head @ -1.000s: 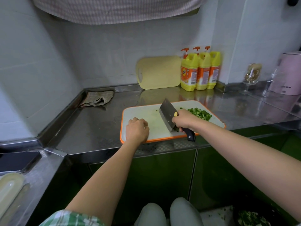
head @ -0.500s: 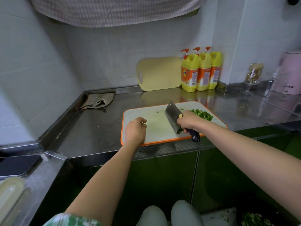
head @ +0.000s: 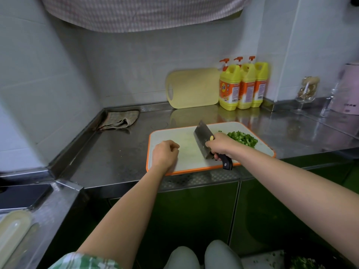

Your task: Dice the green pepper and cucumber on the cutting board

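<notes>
A white cutting board [head: 186, 136] with an orange rim lies on the steel counter. A heap of diced green pepper [head: 242, 138] sits at its back right. My right hand [head: 219, 145] grips the black handle of a cleaver [head: 202, 136], whose blade stands on the board just left of the heap. My left hand [head: 165, 154] rests on the board's left part with its fingers curled and nothing visible in it. No cucumber shows on the board.
A yellow board [head: 192, 88] leans on the wall beside three yellow soap bottles [head: 242, 86]. A folded cloth [head: 118, 120] lies at the counter's back left. A glass [head: 307, 92] and a pink appliance [head: 347, 90] stand at the right. A phone [head: 21, 195] lies at the near left.
The cleaver and my right hand have shifted a little to the right, toward the diced heap. My left hand stays in place on the board.
</notes>
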Tool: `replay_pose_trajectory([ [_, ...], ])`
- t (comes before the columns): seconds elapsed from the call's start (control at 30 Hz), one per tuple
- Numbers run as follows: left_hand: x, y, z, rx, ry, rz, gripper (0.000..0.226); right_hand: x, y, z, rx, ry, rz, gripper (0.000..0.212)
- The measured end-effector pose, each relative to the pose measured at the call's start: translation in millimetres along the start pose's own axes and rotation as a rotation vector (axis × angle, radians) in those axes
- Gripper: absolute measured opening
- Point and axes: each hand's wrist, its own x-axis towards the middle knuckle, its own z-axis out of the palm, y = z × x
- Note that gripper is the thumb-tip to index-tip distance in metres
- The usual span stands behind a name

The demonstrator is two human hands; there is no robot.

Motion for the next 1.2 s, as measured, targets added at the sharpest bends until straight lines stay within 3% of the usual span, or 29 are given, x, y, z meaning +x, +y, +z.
replay_pose_trajectory([
  [0.2, 0.7, 20.4, 6.9, -0.216, -0.049, -0.071, 0.022, -11.8, -4.5, 6.0, 0.034, 0.027, -0.104, 0.019],
  [0.37, -3.1, 54.7, 5.0, -0.623, -0.228, -0.28, 0.058, -21.5, -15.5, 23.8, -0.435, 0.126, -0.28, 0.012],
  [0.43, 1.9, 60.3, 5.8, -0.619, -0.172, -0.315, 0.045, -23.7, -17.1, 29.3, -0.516, 0.109, -0.356, 0.014],
  [0.53, 6.6, 56.2, 6.8, -0.558, -0.088, -0.325, 0.021, -20.2, -13.1, 28.1, -0.431, 0.022, -0.43, 0.025],
  [0.7, 2.3, 55.3, 4.0, -0.762, -0.1, -0.376, 0.018, -4.8, 1.5, 7.6, -0.17, 0.176, -0.43, 0.042],
  [0.97, 1.1, 55.8, 10.9, -0.793, -0.07, -0.455, 0.026, -5.3, 10.2, 32.2, -0.327, 0.001, -0.528, 0.064],
  [1.2, 1.5, 55.3, 6.6, -0.845, -0.014, -0.501, 0.025, 7.2, 14.0, 39.3, -0.488, 0.062, -0.444, 0.05],
])
